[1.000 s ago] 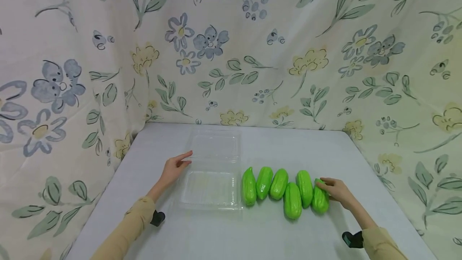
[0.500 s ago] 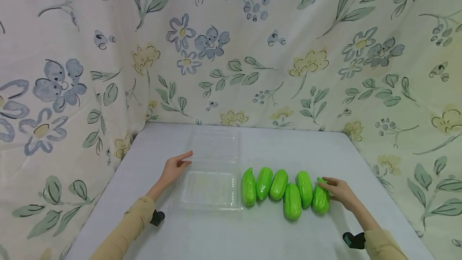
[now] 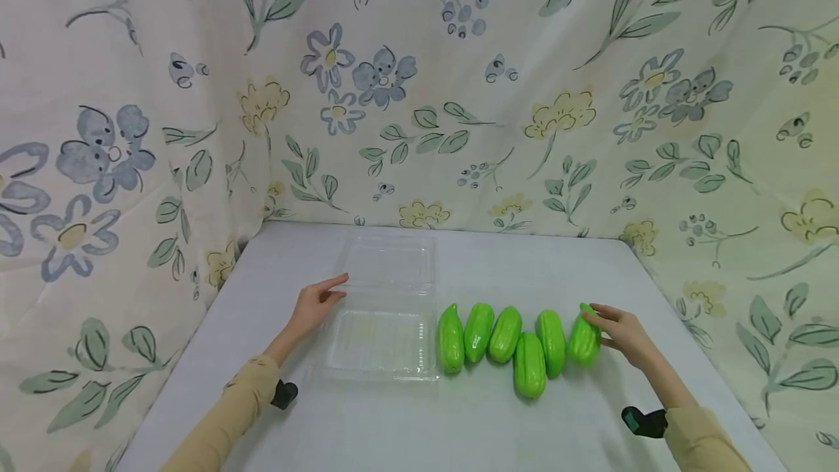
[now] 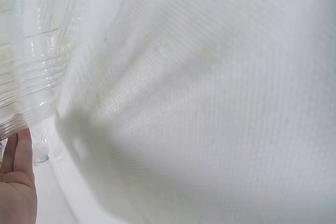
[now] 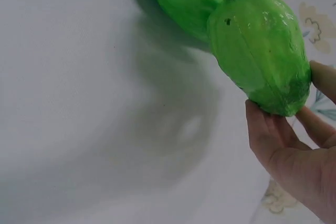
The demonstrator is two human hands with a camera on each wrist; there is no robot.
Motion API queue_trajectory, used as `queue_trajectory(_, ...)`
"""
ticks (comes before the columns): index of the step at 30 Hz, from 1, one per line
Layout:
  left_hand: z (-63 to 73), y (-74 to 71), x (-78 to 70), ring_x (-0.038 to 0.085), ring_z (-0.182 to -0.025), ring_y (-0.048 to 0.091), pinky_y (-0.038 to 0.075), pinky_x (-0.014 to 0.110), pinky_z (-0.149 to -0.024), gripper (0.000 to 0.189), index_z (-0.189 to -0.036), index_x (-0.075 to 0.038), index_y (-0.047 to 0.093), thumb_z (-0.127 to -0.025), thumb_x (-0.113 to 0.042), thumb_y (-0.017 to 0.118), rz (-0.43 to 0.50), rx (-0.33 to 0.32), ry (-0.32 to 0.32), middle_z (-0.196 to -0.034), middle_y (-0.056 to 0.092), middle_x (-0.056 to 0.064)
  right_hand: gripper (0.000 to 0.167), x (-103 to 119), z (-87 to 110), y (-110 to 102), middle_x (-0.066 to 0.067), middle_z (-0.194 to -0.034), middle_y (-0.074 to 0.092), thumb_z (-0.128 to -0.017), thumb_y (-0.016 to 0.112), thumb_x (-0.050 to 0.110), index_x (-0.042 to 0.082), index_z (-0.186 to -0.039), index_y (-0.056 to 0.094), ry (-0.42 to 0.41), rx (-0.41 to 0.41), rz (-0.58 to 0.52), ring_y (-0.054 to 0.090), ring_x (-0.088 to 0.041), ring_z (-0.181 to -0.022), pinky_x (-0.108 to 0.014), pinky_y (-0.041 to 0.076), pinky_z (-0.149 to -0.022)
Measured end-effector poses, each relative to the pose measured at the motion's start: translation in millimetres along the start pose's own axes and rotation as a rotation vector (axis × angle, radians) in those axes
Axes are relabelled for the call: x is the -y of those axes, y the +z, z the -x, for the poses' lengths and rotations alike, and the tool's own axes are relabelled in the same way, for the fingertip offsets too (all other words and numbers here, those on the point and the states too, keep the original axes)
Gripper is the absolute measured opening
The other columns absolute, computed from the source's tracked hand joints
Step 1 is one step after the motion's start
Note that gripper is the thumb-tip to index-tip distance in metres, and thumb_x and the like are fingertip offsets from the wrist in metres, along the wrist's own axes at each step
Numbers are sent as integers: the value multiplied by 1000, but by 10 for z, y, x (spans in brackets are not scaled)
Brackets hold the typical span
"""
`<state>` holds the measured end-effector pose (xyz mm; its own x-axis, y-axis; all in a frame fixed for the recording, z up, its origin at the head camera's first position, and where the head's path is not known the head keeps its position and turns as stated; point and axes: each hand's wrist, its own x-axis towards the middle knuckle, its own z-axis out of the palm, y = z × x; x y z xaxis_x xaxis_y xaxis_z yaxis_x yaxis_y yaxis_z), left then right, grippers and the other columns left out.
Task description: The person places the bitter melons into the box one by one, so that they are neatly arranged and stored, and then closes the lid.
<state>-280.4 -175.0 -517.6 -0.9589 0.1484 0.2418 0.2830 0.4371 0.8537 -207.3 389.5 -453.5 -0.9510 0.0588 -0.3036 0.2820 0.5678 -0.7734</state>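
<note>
A smooth, ridged green papaya (image 3: 585, 341) is gripped near its far end by my right hand (image 3: 623, 333), tilted and lifted off the table. In the right wrist view, the fingertips pinch the end of this papaya (image 5: 260, 51). Several more glossy green papayas (image 3: 506, 335) lie in an uneven row to its left. A clear plastic clamshell box (image 3: 380, 371) lies unfolded left of the row, its lid (image 3: 390, 264) toward the back. My left hand (image 3: 314, 306) touches the box's left edge near the hinge with fairly straight fingers. The left wrist view shows fingertips against the ridged plastic wall (image 4: 31, 82).
The white table (image 3: 393, 428) runs back to a floral curtain (image 3: 419, 166), which also hangs along both sides. A black wrist camera (image 3: 284, 395) sits on the left wrist; another black camera (image 3: 644, 422) is on the right.
The rightmost papaya has risen and shifted away toward the back in my right hand, leaving a gap beside its neighbour. My left hand and the box have stayed in place.
</note>
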Motion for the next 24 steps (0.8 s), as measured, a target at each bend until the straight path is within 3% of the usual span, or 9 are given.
queue_trajectory(6,3,-12,1,31,-98,67,37,19,-52,40,-130,-4,58,-91,4,56,-12,5,8,-130,59,18,74,101,15,25,-37,-144,28,-98,47,42,-11,-144,25,2,-14,-37,45,-40,-124,-41,49,-95)
queue_trajectory(11,6,-16,-8,31,-98,67,35,20,-50,40,-130,-3,57,-91,4,56,-13,7,9,-130,58,18,74,181,-5,70,-34,-146,29,-97,48,42,-9,-145,24,-24,-8,-92,54,-14,-111,-34,51,-93)
queue_trajectory(16,10,-14,-29,31,-98,67,33,20,-49,40,-130,-6,58,-91,2,57,-9,10,-11,-130,59,18,73,299,-16,134,-32,-147,28,-97,48,41,-8,-146,23,-45,13,-157,51,6,-95,-29,51,-91)
queue_trajectory(19,14,-17,-28,31,-98,67,32,20,-48,40,-131,-6,57,-91,2,57,-16,17,-18,-131,58,18,73,365,-31,180,-30,-147,29,-97,49,41,-7,-146,24,-55,24,-186,52,4,-98,-30,50,-92)
queue_trajectory(24,12,-21,-24,32,-99,67,33,19,-50,41,-131,-5,57,-91,3,57,-12,21,-9,-131,58,19,73,440,-65,255,-33,-146,28,-95,54,41,-7,-145,28,-97,39,-217,52,-21,-118,-36,50,-94)
